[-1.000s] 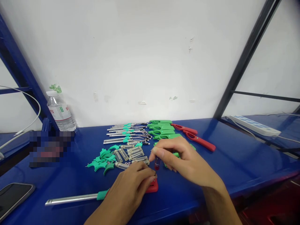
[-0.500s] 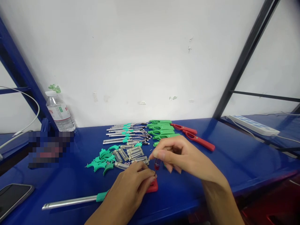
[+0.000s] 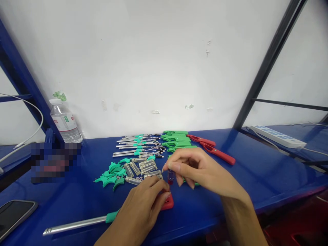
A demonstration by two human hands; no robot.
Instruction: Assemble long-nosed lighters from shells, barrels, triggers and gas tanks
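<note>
Under my left hand (image 3: 143,201) lies a long-necked gas lighter with a red casing (image 3: 167,203). Its silver tube (image 3: 77,225) and green collar (image 3: 111,217) stick out to the left along the blue tabletop. The left fingers are closed on the casing, and most of it is hidden beneath them. My right hand (image 3: 197,171) pinches a small screwdriver (image 3: 171,177) with a clear reddish-purple handle. It stands upright over the right end of the casing, close to the left fingertips. Its tip is hard to make out.
Behind the hands lie several green triggers (image 3: 112,174), clear fuel tanks (image 3: 148,166), metal tubes with wires (image 3: 128,147), green casings (image 3: 176,139) and red casings (image 3: 217,154). A water bottle (image 3: 65,123) and a phone (image 3: 15,217) are at left, a power strip (image 3: 278,136) at right.
The screwdriver and the right fingertips have shifted slightly left. The lighter's tube end has moved a little left and down. The left hand stays on the casing.
</note>
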